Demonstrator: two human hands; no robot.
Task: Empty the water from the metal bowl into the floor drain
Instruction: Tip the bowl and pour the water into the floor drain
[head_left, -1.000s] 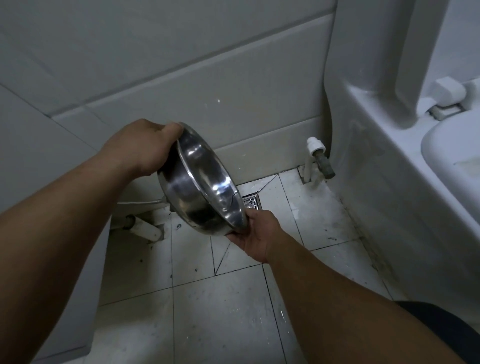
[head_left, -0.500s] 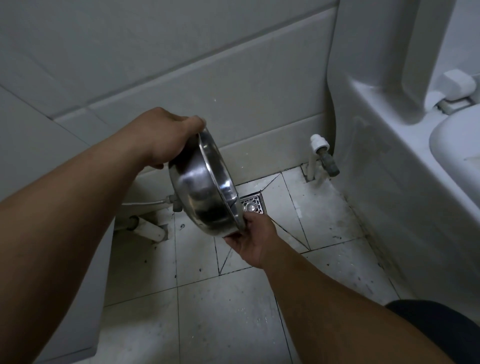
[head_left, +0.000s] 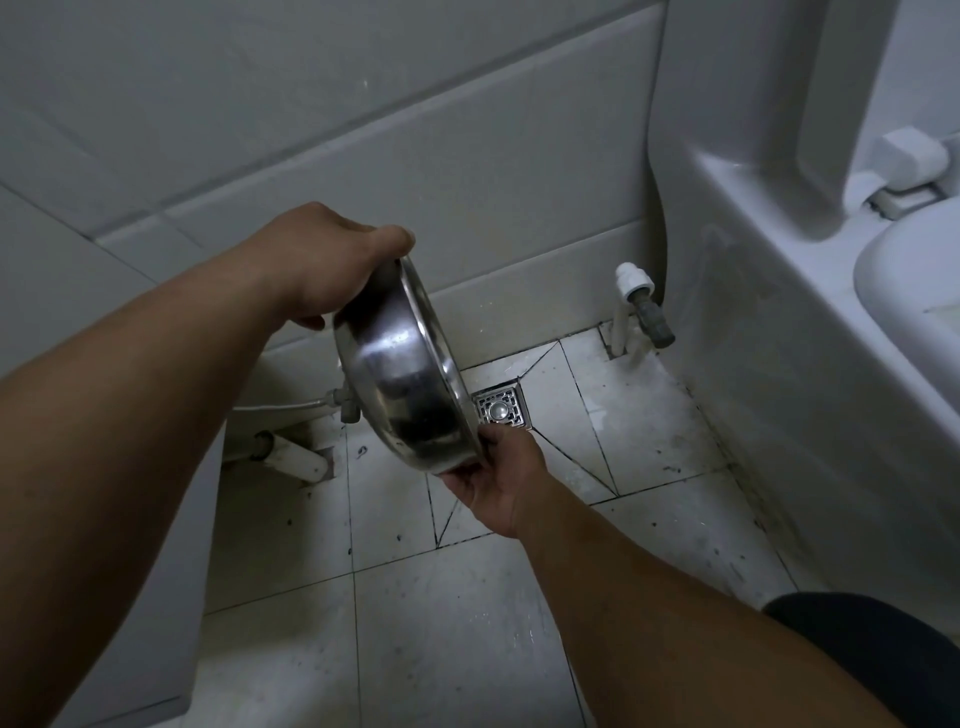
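Note:
A shiny metal bowl (head_left: 400, 374) hangs in the air, tipped almost onto its edge, with its open side turned away toward the wall and right. My left hand (head_left: 327, 270) grips its upper rim. My right hand (head_left: 498, 473) holds its lower rim from underneath. A square metal floor drain (head_left: 501, 409) lies in the tiled floor just right of the bowl's lower edge, beyond my right hand. The bowl's inside is hidden, and I see no water stream.
A white toilet base (head_left: 779, 364) fills the right side, with a white pipe valve (head_left: 641, 306) at the wall beside it. At the left, a hose fitting (head_left: 345, 405) and a white drain pipe (head_left: 291, 457) run under a fixture. Stained floor tiles (head_left: 457, 623) spread below.
The bowl has been tipped steeper, nearly vertical, and lifted slightly. My left hand rose with the upper rim; the drain shows more fully beside the bowl.

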